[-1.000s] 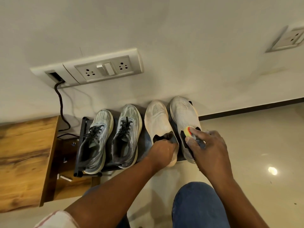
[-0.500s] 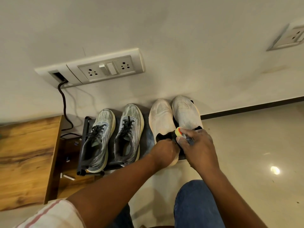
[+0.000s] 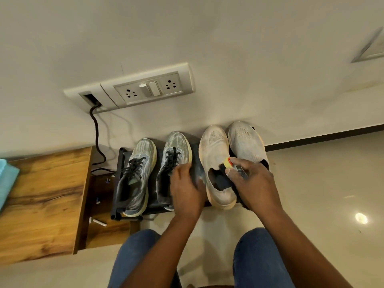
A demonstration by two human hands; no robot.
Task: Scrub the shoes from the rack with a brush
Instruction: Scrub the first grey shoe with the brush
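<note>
**Left hand has left the white shoe and moved to the grey pair**

Take the left white slip-on (image 3: 216, 163) as your landmark: it sits on the black rack (image 3: 119, 179), toe to the wall, with its twin (image 3: 246, 142) touching it on the right. Your right hand (image 3: 254, 181) is over its collar, fingers curled round the brush (image 3: 229, 163), whose orange and yellow end pokes out above your thumb. Half a second ago that hand sat slightly further right; it has drifted onto the landmark shoe.

The bigger change is your left hand (image 3: 187, 188). A moment ago it gripped the landmark's heel; now it has let go and moved left of it, fingers spread and relaxed, lying over the heel of the nearer grey laced trainer (image 3: 173, 161). Whether it has closed on that trainer yet, I cannot tell; it looks flat, not gripping. The other grey trainer (image 3: 137, 175) lies further left, untouched.

My reading: you are finished steadying the white shoe and are reaching for the grey one next. The brush has not followed yet.

Further left of the landmark stands a wooden cabinet (image 3: 41, 196); above, on the wall, a socket panel (image 3: 149, 88) with a black cable (image 3: 96, 132) hanging down.
</note>
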